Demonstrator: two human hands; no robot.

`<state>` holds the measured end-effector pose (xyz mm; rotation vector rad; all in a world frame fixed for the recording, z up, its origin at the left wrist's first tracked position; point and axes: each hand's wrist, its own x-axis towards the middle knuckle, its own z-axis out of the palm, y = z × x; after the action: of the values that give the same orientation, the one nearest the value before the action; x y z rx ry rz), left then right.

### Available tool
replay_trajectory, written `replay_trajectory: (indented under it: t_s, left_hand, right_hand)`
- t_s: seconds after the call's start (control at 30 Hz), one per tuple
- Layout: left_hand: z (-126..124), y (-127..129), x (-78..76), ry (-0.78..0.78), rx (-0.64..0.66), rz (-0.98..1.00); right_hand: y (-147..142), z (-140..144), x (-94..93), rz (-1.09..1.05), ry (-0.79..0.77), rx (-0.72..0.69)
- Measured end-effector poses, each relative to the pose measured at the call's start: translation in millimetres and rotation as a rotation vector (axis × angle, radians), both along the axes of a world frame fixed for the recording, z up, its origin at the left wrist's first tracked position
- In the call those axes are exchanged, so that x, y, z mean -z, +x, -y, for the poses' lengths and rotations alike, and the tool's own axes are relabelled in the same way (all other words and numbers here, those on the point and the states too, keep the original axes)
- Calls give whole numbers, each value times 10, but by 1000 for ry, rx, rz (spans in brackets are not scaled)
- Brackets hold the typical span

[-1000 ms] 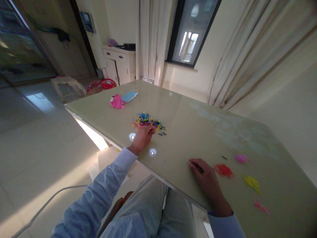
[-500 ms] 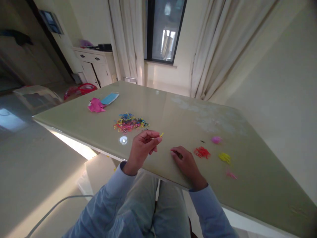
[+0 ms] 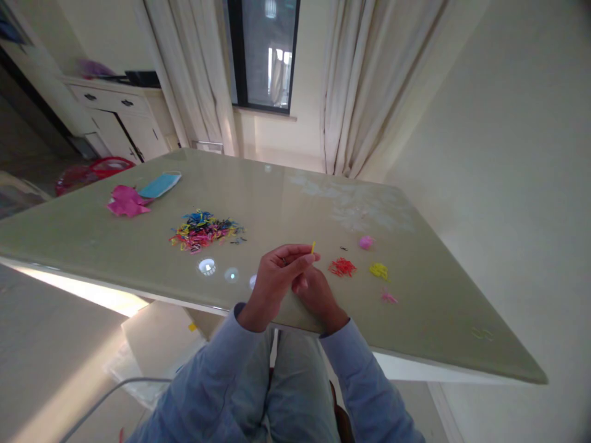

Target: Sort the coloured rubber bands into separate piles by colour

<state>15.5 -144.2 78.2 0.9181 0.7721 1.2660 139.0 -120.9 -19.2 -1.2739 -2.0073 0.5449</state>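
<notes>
My left hand (image 3: 284, 271) pinches a small yellow strip (image 3: 313, 247), which looks like a rubber band, upright between thumb and fingertips. Close behind and beneath it, my right hand (image 3: 316, 292) is curled closed near the table surface. Its fingertips are partly covered by the left hand, so I cannot see what they hold, if anything. Just right of the hands lie a red pile (image 3: 342, 267) and a yellow pile (image 3: 379, 271) of similar small bands. A purple-pink clump (image 3: 366, 242) and a few light pink bands (image 3: 388, 296) are near them, with a single black band (image 3: 343, 248).
A mixed multicoloured pile of bands (image 3: 203, 231) lies on the glossy table (image 3: 277, 197), left of my hands. Farther left are a crumpled pink wrapper (image 3: 128, 201) and a blue face mask (image 3: 160, 184). A white cabinet (image 3: 115, 114) and curtains (image 3: 203, 74) stand beyond.
My view has turned to the right. The hands, apart before, have come together, with the right hand now close behind the left. The yellow band stays in the left hand's pinch.
</notes>
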Motion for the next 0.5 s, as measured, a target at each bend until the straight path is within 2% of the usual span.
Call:
replay_trajectory:
  t_s: [0.27, 0.5]
  left_hand:
    - [5, 118, 75, -3, 73, -14]
    - [0, 170, 181, -74, 108, -49]
  right_hand:
    - [-12, 45, -125, -5, -81, -8]
    - [36, 24, 28, -1, -84, 38]
